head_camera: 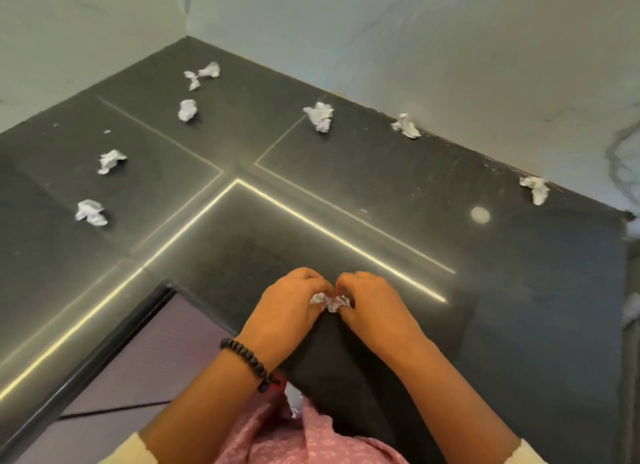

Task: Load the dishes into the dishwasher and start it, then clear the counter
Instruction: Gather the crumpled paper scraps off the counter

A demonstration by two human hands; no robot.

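Crumpled paper wad (329,301) sits at the near centre of the frame, pinched between both hands just above the near edge of the dark counter (381,200). Left hand (291,302) has fingers curled down onto the wad's left side; right hand (372,302) has fingers curled onto its right side; fingertips of the two hands nearly meet over the paper. Dark beaded bracelet (247,358) on the left wrist. Black cloth or bag (343,370) hangs below the hands, between the forearms; which of the two it is, cannot tell. Pink patterned garment (277,439) at the bottom edge. More crumpled wads lie scattered on the counter, well apart from one another: one near left (90,213), one further back on the left (110,160), one at mid left (187,110), a pair touching near the far corner (202,74), one at far centre (319,116), one against the wall further right (406,126), one at the far right against the wall (536,188). Pale round spot (480,215) on the counter at right. Bright thin lines cross the counter surface and meet in a corner at mid frame. Pale marbled wall (450,47) backs the counter on the far and left sides. Purplish ribbed panel (145,356) lies below the counter edge at near left
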